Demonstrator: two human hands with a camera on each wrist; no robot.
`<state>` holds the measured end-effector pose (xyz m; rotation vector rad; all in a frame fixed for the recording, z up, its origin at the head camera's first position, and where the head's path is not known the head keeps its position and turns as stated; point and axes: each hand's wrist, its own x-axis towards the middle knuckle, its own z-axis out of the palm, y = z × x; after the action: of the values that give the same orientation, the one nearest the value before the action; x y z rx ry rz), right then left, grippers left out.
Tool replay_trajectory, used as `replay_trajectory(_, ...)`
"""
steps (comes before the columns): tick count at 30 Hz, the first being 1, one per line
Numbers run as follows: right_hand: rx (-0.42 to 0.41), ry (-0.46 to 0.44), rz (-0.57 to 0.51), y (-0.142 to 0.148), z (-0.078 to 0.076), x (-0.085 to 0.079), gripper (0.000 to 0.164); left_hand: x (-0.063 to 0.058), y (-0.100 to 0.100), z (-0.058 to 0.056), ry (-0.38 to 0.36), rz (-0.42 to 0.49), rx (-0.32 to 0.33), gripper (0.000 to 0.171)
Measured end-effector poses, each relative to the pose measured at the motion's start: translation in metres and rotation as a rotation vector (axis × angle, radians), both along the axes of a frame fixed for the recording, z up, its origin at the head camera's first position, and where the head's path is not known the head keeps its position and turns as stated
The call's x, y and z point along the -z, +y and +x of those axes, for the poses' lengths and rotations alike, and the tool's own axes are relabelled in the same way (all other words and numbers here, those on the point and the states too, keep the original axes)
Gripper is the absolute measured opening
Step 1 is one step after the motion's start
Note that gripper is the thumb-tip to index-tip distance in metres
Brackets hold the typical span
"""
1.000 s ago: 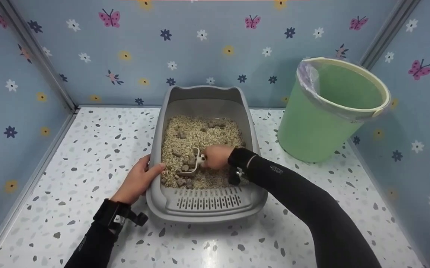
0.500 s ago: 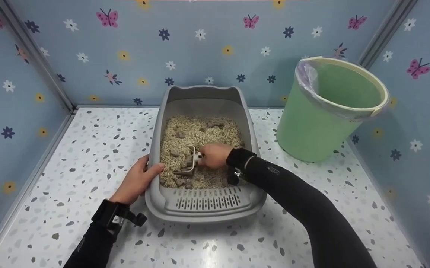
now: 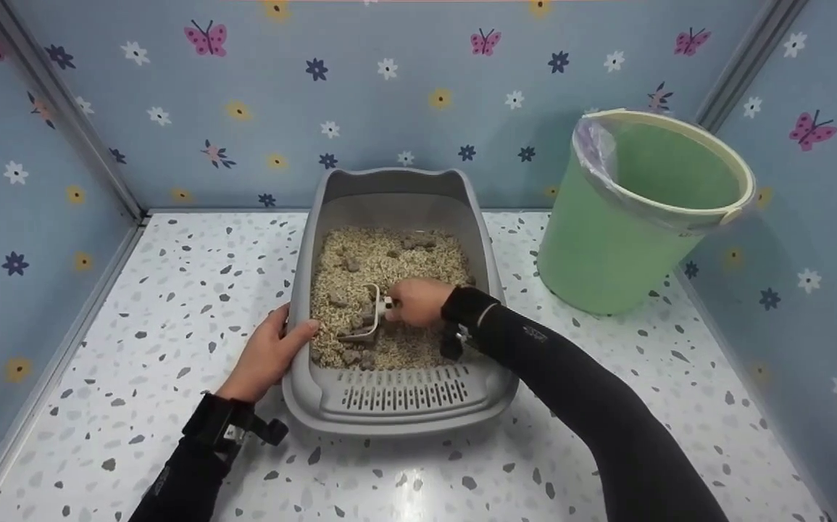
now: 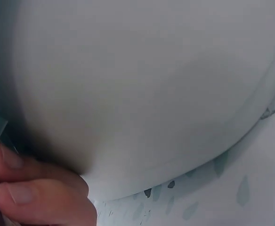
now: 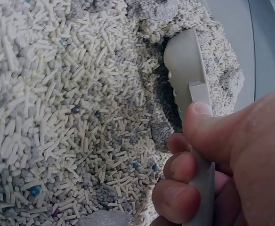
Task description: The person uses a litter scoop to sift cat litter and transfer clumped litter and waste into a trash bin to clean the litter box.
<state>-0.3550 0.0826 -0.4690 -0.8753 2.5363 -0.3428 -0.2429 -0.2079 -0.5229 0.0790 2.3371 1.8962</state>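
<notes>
A grey litter box holds pale pellet litter with darker clumps in it. My left hand grips the box's left side, thumb over the rim and fingers on the outer wall. In the left wrist view those fingers lie by the smooth outer wall. My right hand holds a light litter scoop by its handle, fingers wrapped round it and thumb on top. The scoop's blade is partly sunk in the litter in the right wrist view, with clumps close by.
A green trash bin with a thin plastic liner stands to the right of the box. Patterned blue wall panels enclose the speckled white surface at the back and on both sides.
My right hand has shifted the scoop a little to the left through the litter, then stayed almost still. The left hand keeps its grip on the box.
</notes>
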Motion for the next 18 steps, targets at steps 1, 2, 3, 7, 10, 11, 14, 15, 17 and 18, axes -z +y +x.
replay_trajectory(1, 0.000, 0.002, -0.002, -0.0001, 0.0003, 0.0003, 0.030, 0.0003, -0.0001, 0.0005, -0.001, 0.000, -0.002, 0.076)
replay_trajectory(2, -0.001, 0.004, -0.003, 0.0000, 0.0004, 0.0007, 0.030, 0.0006, -0.0002, 0.0007, -0.002, -0.002, -0.006, 0.076)
replay_trajectory(3, 0.001, 0.005, -0.007, 0.0001, 0.0008, 0.0008, 0.029, 0.0009, 0.0000, 0.0010, 0.000, -0.004, -0.009, 0.076)
replay_trajectory(7, 0.012, 0.006, -0.019, 0.0008, 0.0014, 0.0008, 0.030, 0.0020, 0.0017, 0.0013, 0.020, -0.002, -0.015, 0.077)
replay_trajectory(10, 0.011, 0.012, -0.023, 0.0012, 0.0013, 0.0001, 0.031, 0.0032, 0.0028, 0.0008, 0.039, 0.008, -0.012, 0.078)
replay_trajectory(11, 0.010, 0.014, -0.022, 0.0013, 0.0012, -0.0001, 0.032, 0.0035, 0.0028, 0.0006, 0.045, 0.010, -0.012, 0.078)
replay_trajectory(14, 0.010, 0.015, -0.023, 0.0013, 0.0017, -0.0010, 0.031, 0.0036, 0.0030, 0.0004, 0.051, 0.010, -0.014, 0.078)
replay_trajectory(15, 0.012, 0.014, -0.024, 0.0012, 0.0018, -0.0011, 0.030, 0.0033, 0.0031, 0.0004, 0.052, 0.011, -0.013, 0.078)
replay_trajectory(17, 0.017, 0.014, -0.024, 0.0011, 0.0024, -0.0017, 0.029, 0.0029, 0.0030, 0.0003, 0.052, 0.012, -0.011, 0.078)
replay_trajectory(18, 0.019, 0.014, -0.023, 0.0011, 0.0027, -0.0021, 0.029, 0.0029, 0.0030, 0.0001, 0.052, 0.014, -0.009, 0.078)
